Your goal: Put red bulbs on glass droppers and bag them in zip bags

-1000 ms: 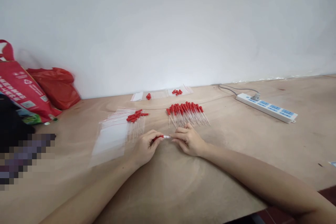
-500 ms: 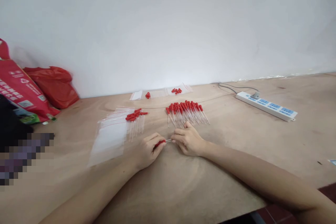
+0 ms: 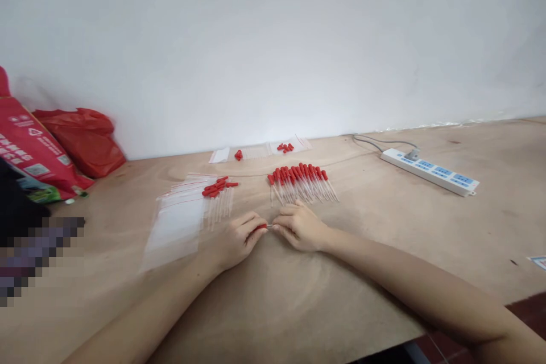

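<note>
While the left hand (image 3: 239,240) has its fingers closed around the red dropper bulb (image 3: 261,227), the clear tube (image 3: 269,226) lies just beside these fingertips, its long axis pointing sideways into the pinched fingers of the right hand (image 3: 302,228).

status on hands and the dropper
Left hand gripping red bulb; right hand pinching clear tube; nothing visibly blocking between them.

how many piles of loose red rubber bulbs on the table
3: the front pile beside the zip bags, the back left pile and the back right pile, both near the wall.
</note>
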`<action>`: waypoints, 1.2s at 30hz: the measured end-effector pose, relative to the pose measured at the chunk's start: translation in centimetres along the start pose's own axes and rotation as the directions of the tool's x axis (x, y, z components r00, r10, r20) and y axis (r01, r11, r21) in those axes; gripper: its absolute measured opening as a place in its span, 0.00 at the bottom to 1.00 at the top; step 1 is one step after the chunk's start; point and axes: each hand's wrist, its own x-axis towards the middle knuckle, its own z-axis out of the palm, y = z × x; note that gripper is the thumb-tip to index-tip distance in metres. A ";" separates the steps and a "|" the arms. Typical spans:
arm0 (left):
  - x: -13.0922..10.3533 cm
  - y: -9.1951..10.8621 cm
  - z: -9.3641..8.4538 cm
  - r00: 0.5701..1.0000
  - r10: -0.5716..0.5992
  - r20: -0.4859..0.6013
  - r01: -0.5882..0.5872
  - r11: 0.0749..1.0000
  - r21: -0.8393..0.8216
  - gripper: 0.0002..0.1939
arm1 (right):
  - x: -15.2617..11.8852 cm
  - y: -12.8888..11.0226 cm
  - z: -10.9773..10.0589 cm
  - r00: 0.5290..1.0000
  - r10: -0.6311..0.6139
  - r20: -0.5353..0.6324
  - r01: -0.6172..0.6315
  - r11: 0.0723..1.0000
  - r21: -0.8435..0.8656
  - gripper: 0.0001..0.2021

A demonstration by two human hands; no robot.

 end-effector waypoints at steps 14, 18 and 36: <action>0.4 -10.9 -5.3 0.863 -0.448 -0.232 0.503 0.728 0.466 0.11 | 4.6 1.4 0.1 0.838 0.543 -0.056 -0.536 0.838 0.097 0.14; 3.2 -12.0 -4.9 0.883 -0.456 -0.114 0.433 0.695 0.574 0.12 | 7.5 0.9 1.2 0.785 0.618 -0.043 -0.618 0.786 0.009 0.13; 3.5 -9.9 -4.6 0.877 -0.367 -0.310 0.466 0.809 0.359 0.08 | 11.1 -2.1 3.0 0.813 0.581 -0.031 -0.581 0.814 0.020 0.14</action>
